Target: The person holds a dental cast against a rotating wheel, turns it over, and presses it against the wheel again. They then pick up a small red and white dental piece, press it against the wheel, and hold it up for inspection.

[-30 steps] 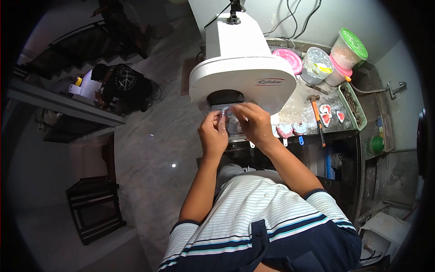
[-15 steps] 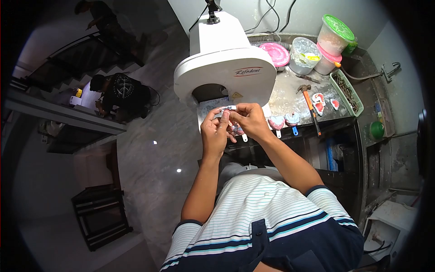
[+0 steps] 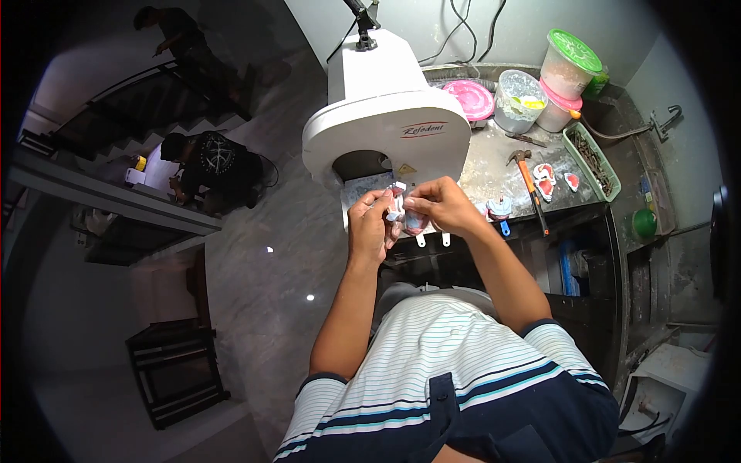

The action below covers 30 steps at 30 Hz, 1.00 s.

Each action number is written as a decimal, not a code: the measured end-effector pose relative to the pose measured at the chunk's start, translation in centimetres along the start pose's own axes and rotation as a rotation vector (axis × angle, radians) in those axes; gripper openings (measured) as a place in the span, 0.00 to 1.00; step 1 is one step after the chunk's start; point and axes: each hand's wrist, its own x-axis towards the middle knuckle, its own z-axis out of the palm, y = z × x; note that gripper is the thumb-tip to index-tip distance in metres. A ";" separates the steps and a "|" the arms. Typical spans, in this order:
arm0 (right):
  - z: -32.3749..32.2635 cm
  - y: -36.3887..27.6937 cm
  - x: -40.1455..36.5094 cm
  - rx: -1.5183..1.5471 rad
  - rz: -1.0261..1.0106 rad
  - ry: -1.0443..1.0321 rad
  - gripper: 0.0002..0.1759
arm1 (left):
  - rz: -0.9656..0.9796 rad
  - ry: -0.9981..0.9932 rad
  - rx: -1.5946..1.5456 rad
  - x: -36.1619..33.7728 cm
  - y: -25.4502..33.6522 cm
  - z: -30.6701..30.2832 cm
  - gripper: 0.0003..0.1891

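A small white dental cast [image 3: 397, 204] is held up over the counter's front edge. My left hand [image 3: 369, 225] grips its left side, with thumb and fingers closed around it. At the cast's right edge, the thumb and forefinger of my right hand [image 3: 446, 207] are pinched together on it; the exact contact is partly hidden. Below and behind my hands, a pink-and-blue dental impression [image 3: 417, 223] lies at the counter edge, partly covered. To the right of my right hand sits another impression tray [image 3: 499, 206] with a blue handle.
A white trimming machine [image 3: 386, 127] stands just beyond my hands. On the counter lie a hammer [image 3: 529, 185], red-and-white impression pieces [image 3: 544, 185] and a green basket [image 3: 591, 163] of metal parts. Plastic tubs [image 3: 519, 104] stand behind. Two people are off to the left, one crouching [image 3: 216, 166].
The cast has turned more upright and come slightly lower in my left hand. My right hand has shifted a little right, its fingertips now at the cast's side. The view has shifted slightly.
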 end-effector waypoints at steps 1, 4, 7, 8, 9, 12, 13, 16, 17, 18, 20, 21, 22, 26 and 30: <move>-1.1 -1.1 -0.7 -0.180 -0.022 -0.023 0.12 | -0.020 -0.006 -0.009 0.0 0.2 -0.1 0.11; -5.4 -3.8 -2.5 -0.472 0.135 -0.096 0.11 | -0.007 -0.018 -0.014 0.0 0.7 -0.5 0.10; -11.8 1.0 -1.3 -0.540 0.075 0.012 0.14 | 0.055 -0.031 0.023 0.4 0.5 -1.4 0.11; -13.3 2.1 -1.1 -0.585 0.116 0.092 0.17 | 0.052 -0.032 0.023 0.3 0.5 -1.4 0.11; -13.7 2.4 -1.8 -0.965 0.029 0.302 0.22 | 0.087 -0.014 0.038 0.3 0.6 -1.2 0.12; -10.7 0.4 -3.1 -1.119 0.146 0.480 0.25 | 0.120 0.009 0.059 0.8 0.5 -1.5 0.13; -9.1 -0.2 -3.1 -0.926 0.050 0.404 0.26 | 0.117 0.012 0.066 0.9 0.3 -1.7 0.14; -2.2 -1.1 -2.5 -0.276 -0.089 0.143 0.26 | 0.102 0.061 0.059 1.6 -0.1 -2.1 0.14; -0.1 -0.8 -1.9 -0.228 -0.094 0.134 0.26 | 0.108 0.080 0.076 2.1 -0.4 -2.4 0.14; 1.5 -0.4 -1.2 -0.179 -0.100 0.125 0.26 | 0.105 0.081 0.080 2.5 -0.7 -2.5 0.14; 3.4 -0.3 0.5 -0.247 -0.137 0.193 0.25 | 0.128 0.162 0.121 3.1 -1.1 -2.7 0.14; 3.9 -0.4 1.3 -0.321 -0.177 0.264 0.24 | 0.134 0.153 0.143 3.6 -1.2 -3.0 0.13; 4.1 -0.4 2.1 -0.317 -0.179 0.264 0.24 | 0.136 0.154 0.147 4.1 -1.3 -3.2 0.13; 5.2 -0.8 3.6 -0.384 -0.185 0.360 0.19 | 0.118 0.104 0.079 5.2 -0.9 -3.0 0.15; 6.1 -0.8 4.4 -0.353 -0.226 0.387 0.18 | 0.151 0.210 0.109 6.3 -1.4 -3.3 0.14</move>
